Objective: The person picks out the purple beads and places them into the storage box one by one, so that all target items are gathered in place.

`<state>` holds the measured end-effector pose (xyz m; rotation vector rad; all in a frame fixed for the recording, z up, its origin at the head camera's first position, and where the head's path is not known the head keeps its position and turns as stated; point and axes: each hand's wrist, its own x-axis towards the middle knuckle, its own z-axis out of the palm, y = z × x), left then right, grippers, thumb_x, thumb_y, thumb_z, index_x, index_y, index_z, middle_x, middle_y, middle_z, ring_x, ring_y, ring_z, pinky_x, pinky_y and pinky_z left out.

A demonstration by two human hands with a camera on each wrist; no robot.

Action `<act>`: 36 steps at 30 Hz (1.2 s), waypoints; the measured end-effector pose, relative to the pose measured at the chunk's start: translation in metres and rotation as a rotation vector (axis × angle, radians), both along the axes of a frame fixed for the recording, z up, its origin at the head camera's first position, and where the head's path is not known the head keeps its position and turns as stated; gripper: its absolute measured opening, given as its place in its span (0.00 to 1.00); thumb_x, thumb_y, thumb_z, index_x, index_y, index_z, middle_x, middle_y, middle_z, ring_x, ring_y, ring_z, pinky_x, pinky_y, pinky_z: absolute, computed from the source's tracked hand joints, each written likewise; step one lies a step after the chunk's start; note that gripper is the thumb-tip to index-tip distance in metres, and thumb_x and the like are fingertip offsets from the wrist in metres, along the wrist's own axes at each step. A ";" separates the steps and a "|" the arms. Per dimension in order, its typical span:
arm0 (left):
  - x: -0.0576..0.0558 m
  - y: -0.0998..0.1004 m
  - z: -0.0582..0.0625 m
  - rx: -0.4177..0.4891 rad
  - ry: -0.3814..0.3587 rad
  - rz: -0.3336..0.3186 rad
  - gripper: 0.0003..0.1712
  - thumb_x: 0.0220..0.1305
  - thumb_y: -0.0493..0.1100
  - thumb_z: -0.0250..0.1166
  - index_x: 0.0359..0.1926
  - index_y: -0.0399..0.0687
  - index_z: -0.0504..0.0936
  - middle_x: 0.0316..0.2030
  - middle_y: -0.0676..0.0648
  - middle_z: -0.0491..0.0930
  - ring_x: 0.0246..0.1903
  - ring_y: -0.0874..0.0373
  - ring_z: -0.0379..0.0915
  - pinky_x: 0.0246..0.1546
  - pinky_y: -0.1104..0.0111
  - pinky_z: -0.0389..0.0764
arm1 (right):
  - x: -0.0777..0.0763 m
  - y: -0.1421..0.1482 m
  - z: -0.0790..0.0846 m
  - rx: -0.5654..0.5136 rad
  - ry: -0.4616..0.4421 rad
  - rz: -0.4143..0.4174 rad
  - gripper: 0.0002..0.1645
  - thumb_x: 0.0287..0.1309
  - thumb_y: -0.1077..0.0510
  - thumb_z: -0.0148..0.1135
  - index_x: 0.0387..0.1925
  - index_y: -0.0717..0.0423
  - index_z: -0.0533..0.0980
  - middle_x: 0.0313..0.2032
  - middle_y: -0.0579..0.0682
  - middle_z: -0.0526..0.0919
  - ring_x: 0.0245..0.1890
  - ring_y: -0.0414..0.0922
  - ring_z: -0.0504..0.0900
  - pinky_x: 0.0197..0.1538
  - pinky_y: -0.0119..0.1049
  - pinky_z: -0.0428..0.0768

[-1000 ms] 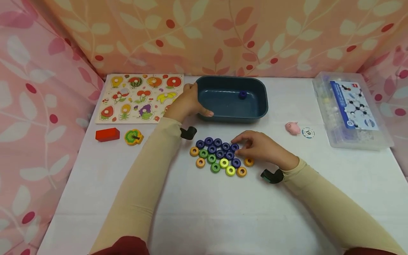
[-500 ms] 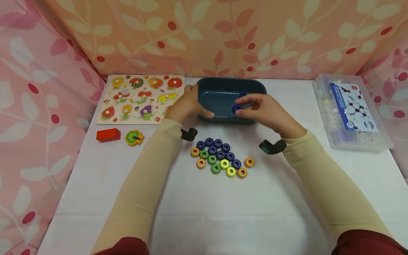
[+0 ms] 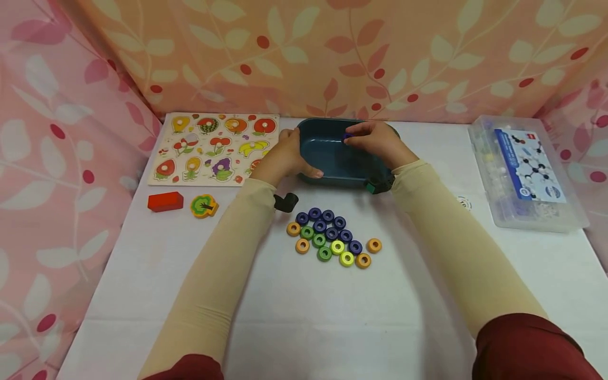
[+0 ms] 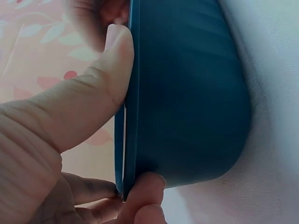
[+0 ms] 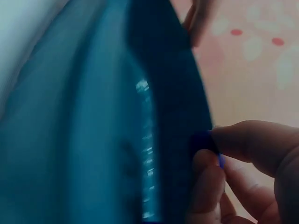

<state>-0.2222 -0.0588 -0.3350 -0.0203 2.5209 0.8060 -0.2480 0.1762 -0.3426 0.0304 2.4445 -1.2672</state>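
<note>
At the back of the table stands a dark teal tub (image 3: 328, 181). My left hand (image 3: 286, 157) grips its left end, with the thumb (image 4: 105, 70) along the rim and other fingers around the corner. Over the tub's far side, my right hand (image 3: 375, 141) pinches a small purple ring (image 3: 348, 136) between thumb and fingertips; the right wrist view shows that ring (image 5: 201, 144) close by the tub wall. The tub's right part is hidden behind this hand. In front lie several loose rings: purple (image 3: 328, 220), green (image 3: 307, 238), yellow (image 3: 347, 264) and orange (image 3: 374, 251).
A wooden fruit puzzle board (image 3: 190, 179) lies left of the tub. Before it are a red block (image 3: 165, 202) and a tree-shaped piece (image 3: 203, 206). At the right is a clear plastic case (image 3: 532, 211); a white token (image 3: 464, 202) is partly covered by the right sleeve.
My right hand took a purple ring from the right of the group, carried it to the tub and moved on toward the tub's far side. The left hand stays on the tub.
</note>
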 end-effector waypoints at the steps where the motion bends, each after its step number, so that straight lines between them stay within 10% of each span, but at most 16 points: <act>1: 0.000 0.000 0.000 -0.001 -0.002 0.001 0.78 0.40 0.61 0.82 0.81 0.53 0.38 0.79 0.44 0.41 0.73 0.43 0.52 0.71 0.50 0.66 | 0.000 0.002 -0.002 0.008 -0.019 0.005 0.30 0.64 0.46 0.66 0.66 0.47 0.75 0.65 0.51 0.76 0.63 0.48 0.73 0.72 0.45 0.69; 13: 0.003 -0.001 -0.001 0.004 0.008 -0.003 0.79 0.40 0.62 0.82 0.81 0.53 0.38 0.79 0.44 0.41 0.71 0.43 0.54 0.70 0.50 0.67 | 0.069 0.017 0.020 -0.051 -0.044 0.073 0.29 0.64 0.43 0.66 0.64 0.45 0.75 0.63 0.47 0.76 0.55 0.51 0.79 0.62 0.48 0.78; 20: 0.001 -0.002 0.000 0.009 0.019 0.005 0.79 0.40 0.60 0.83 0.81 0.52 0.37 0.79 0.44 0.40 0.73 0.43 0.52 0.72 0.50 0.65 | 0.122 0.008 -0.020 -0.064 -0.107 0.219 0.25 0.62 0.49 0.69 0.59 0.49 0.80 0.56 0.51 0.83 0.44 0.48 0.84 0.49 0.40 0.83; 26: -0.001 -0.002 -0.001 0.020 0.028 0.001 0.79 0.40 0.60 0.83 0.81 0.52 0.37 0.79 0.44 0.40 0.73 0.43 0.51 0.72 0.49 0.63 | 0.131 -0.004 -0.048 0.045 -0.051 0.297 0.20 0.59 0.50 0.71 0.53 0.44 0.83 0.53 0.45 0.86 0.41 0.42 0.80 0.45 0.35 0.77; 36: 0.000 -0.002 -0.002 0.027 0.021 0.012 0.79 0.40 0.60 0.83 0.81 0.53 0.37 0.79 0.44 0.41 0.74 0.44 0.50 0.73 0.49 0.63 | 0.132 -0.006 -0.051 0.046 -0.041 0.339 0.19 0.58 0.52 0.72 0.52 0.45 0.83 0.50 0.46 0.86 0.35 0.43 0.82 0.41 0.37 0.79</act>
